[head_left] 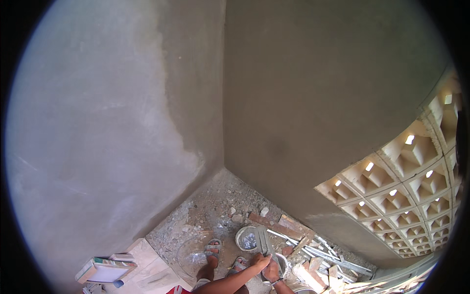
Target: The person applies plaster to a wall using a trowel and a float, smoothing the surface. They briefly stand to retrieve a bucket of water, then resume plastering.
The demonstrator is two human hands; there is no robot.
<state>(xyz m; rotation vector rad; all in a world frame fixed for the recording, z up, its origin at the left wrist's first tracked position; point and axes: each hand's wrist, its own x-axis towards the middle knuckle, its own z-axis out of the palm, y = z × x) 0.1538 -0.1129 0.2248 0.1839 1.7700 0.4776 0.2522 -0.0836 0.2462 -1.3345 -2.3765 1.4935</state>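
Note:
A long grey, mortar-smeared plastering float (pixel 263 240) points away from me over the buckets. My left hand (pixel 259 262) is closed at its near end. Close against it, my right hand (pixel 270 271), with a band on the wrist, is also closed on the near part of the float; its fingers are partly hidden. Just left of the float stands a round bucket (pixel 238 244) with greyish water inside. Partly under my hands is a second bucket (pixel 284 265), its contents mostly hidden.
Two plastered walls meet in a corner ahead, the right wall (pixel 303 98) darker than the left wall (pixel 93 112). Rubble (pixel 210 201) covers the corner floor. Wood and metal scraps (pixel 318 259) lie at right under a pierced block screen (pixel 406 191). Tiles (pixel 147 267) and a box (pixel 106 271) lie at left.

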